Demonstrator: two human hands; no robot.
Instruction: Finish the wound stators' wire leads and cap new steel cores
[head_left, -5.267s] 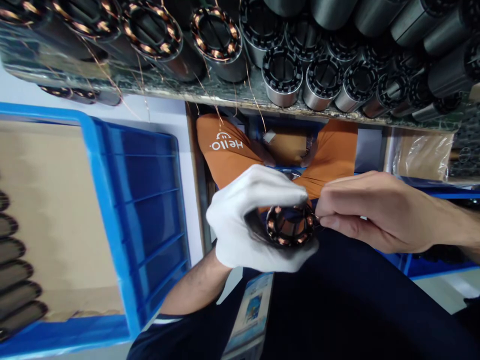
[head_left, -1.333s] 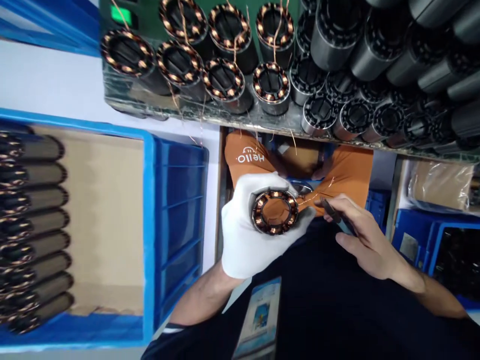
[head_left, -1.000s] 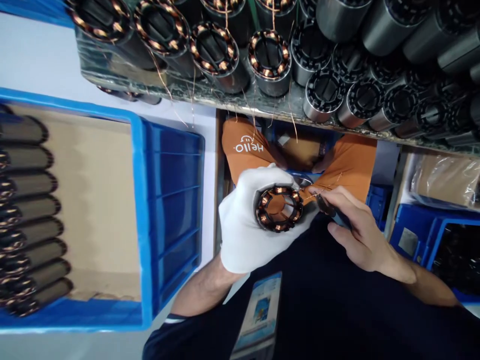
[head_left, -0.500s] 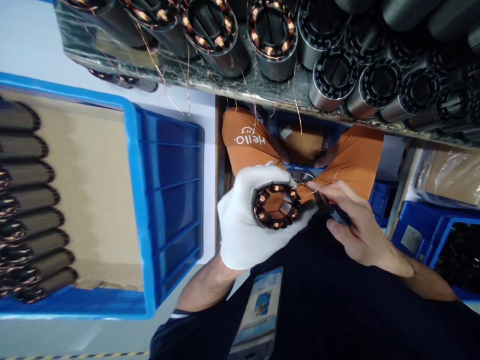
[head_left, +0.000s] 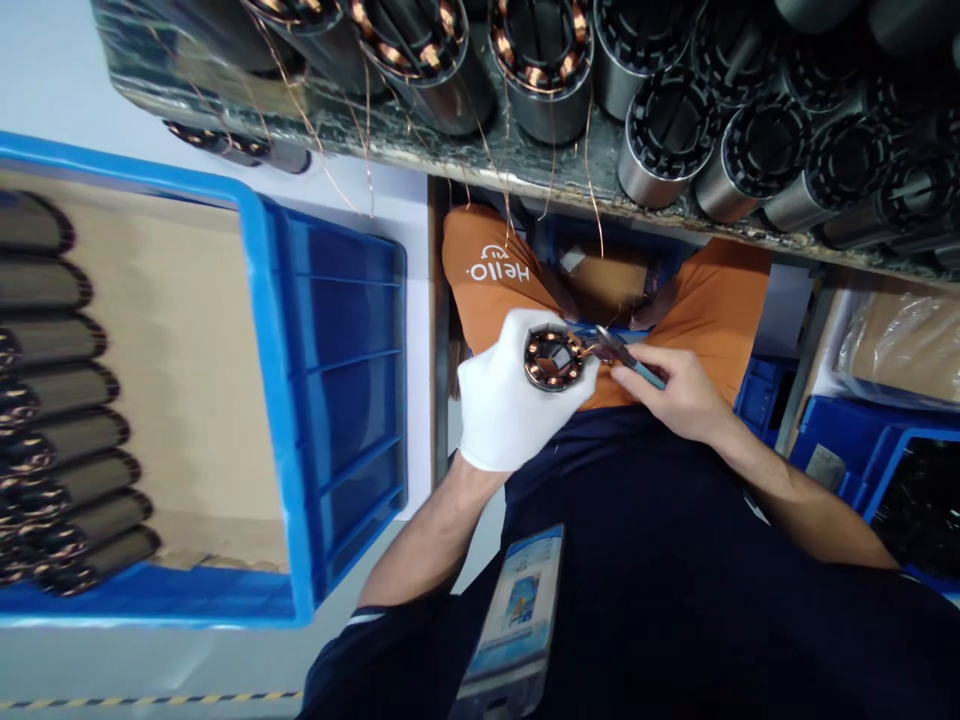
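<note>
I view the copper-wound cylinder (head_left: 553,381) near end-on, wrapped in my left hand (head_left: 499,410), its lead (head_left: 588,351) running right toward pliers (head_left: 628,361) clasped in my right hand (head_left: 684,390).

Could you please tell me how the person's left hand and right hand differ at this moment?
The left hand wears a white glove, whereas the right hand is bare. The left hand is wrapped around a copper-wound cylinder, while the right hand grips a pliers-like tool with a blue-green handle. Both hands are closed on something, and they are held near each other.
</note>
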